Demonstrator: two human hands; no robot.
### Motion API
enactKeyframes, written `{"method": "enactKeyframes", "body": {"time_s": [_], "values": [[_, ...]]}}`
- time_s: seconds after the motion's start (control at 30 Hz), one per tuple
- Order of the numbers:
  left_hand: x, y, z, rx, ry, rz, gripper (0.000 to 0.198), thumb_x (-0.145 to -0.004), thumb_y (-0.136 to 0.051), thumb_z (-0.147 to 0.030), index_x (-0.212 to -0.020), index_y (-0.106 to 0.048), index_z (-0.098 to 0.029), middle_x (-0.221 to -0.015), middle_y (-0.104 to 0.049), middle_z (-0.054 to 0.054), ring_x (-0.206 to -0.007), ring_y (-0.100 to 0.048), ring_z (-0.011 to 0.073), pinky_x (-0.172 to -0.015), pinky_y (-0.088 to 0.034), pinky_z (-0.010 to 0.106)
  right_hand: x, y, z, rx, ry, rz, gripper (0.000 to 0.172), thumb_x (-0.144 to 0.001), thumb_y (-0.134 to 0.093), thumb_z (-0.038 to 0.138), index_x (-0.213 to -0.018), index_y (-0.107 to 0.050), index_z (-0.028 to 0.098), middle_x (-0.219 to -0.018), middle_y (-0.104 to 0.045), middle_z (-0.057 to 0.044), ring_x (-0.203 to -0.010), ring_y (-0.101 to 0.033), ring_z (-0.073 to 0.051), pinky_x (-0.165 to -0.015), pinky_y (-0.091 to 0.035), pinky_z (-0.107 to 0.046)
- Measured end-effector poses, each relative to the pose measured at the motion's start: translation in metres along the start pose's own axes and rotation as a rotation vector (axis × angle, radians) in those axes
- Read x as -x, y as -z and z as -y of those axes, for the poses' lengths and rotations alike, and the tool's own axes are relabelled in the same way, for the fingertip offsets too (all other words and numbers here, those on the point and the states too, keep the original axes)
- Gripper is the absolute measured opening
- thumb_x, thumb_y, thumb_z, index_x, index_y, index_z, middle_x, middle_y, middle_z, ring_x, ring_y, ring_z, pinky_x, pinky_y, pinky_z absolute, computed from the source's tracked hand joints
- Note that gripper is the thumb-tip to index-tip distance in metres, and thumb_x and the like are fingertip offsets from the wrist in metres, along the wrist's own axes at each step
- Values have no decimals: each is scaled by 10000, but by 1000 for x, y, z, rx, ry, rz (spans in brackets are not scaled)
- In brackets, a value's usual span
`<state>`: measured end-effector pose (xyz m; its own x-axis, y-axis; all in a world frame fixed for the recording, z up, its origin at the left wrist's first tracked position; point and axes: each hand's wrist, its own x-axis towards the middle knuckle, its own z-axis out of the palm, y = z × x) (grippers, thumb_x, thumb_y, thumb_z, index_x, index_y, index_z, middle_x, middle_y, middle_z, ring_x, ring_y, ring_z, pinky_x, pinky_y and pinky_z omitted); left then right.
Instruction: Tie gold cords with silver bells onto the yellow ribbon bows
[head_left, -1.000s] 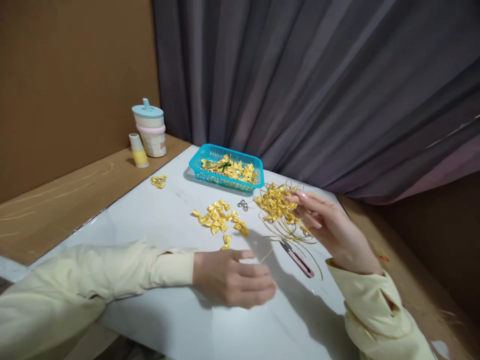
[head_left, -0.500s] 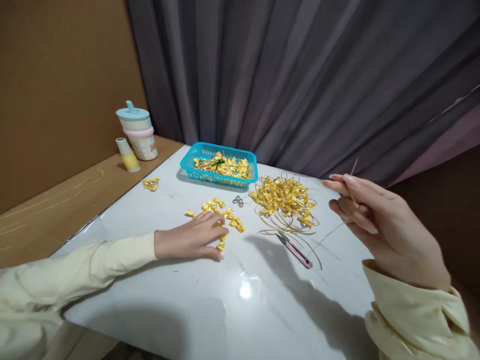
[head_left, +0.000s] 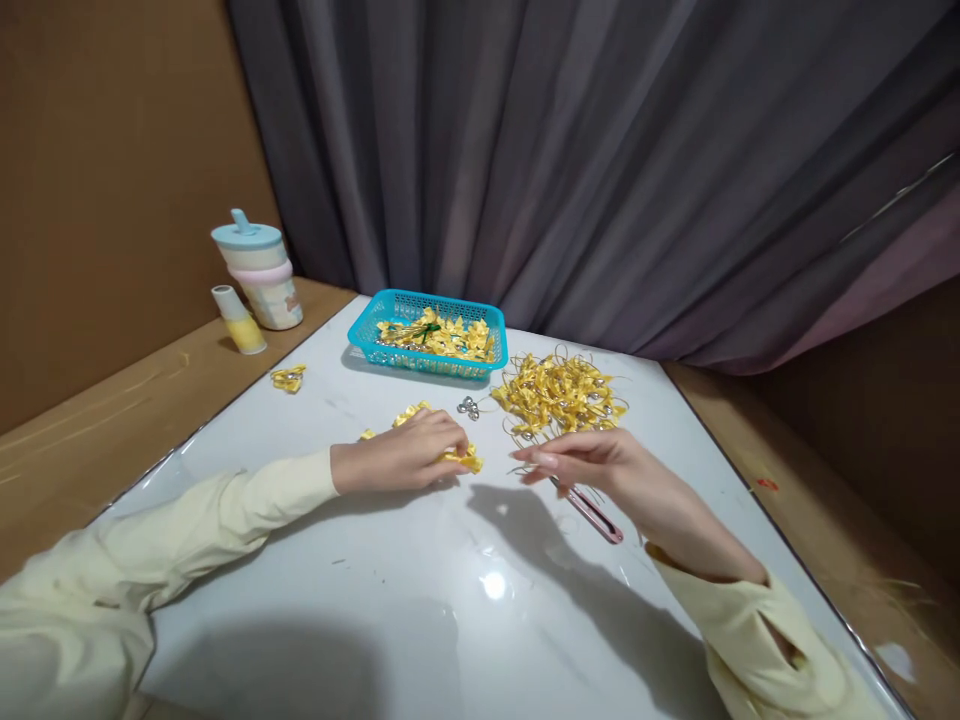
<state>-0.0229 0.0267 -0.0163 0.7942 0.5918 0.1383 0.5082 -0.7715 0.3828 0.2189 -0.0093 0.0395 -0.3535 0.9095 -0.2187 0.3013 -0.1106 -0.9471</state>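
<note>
A: What does the left hand point(head_left: 409, 460) do?

B: It lies curled over the loose yellow bows point(head_left: 461, 458) on the white desk point(head_left: 480, 600), and its grip closes on some of them; most bows are hidden under it.

A: And the right hand point(head_left: 592, 462)?

B: Its fingertips are pinched together, but I cannot tell what they hold. It partly covers the pink snips point(head_left: 596, 512). Behind it lies the pile of bows with gold cords point(head_left: 559, 392), then the blue basket point(head_left: 427, 340)
</note>
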Motion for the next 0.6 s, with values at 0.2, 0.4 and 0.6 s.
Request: {"method": "enactKeyframes", "body": {"time_s": [0.2,0.4,0.6], "values": [[-5,8,-32,-179,-110,-181,223,-950,-375,-241,-854,-545,-133,-767,-593,39,-695,-497,163,-745,-365,325,-12,-13,-17,-379,-102,215,210,-694,-739,339,-825,-751,176,-935,-707,-96,-952,-630,-212,-705,-527,-294],[1,8,-42,-87,-126,-343,141,-924,-438,-201,-873,-552,-136,-780,-600,42,-730,-530,163,-708,-399,297,-6,-20,-15,-354,-43,153,185,-736,-713,327,-839,-758,180,-825,-709,-70,-790,-625,-149,-707,-489,-270],[3,16,-46,214,82,-359,168,-842,-586,-288,-943,-559,-157,-774,-597,6,-679,-541,130,-631,-418,249,1,-23,-13,-216,68,49,137,-766,-691,320,-785,-759,203,-766,-708,-35,-733,-618,-128,-726,-473,-258]]}}
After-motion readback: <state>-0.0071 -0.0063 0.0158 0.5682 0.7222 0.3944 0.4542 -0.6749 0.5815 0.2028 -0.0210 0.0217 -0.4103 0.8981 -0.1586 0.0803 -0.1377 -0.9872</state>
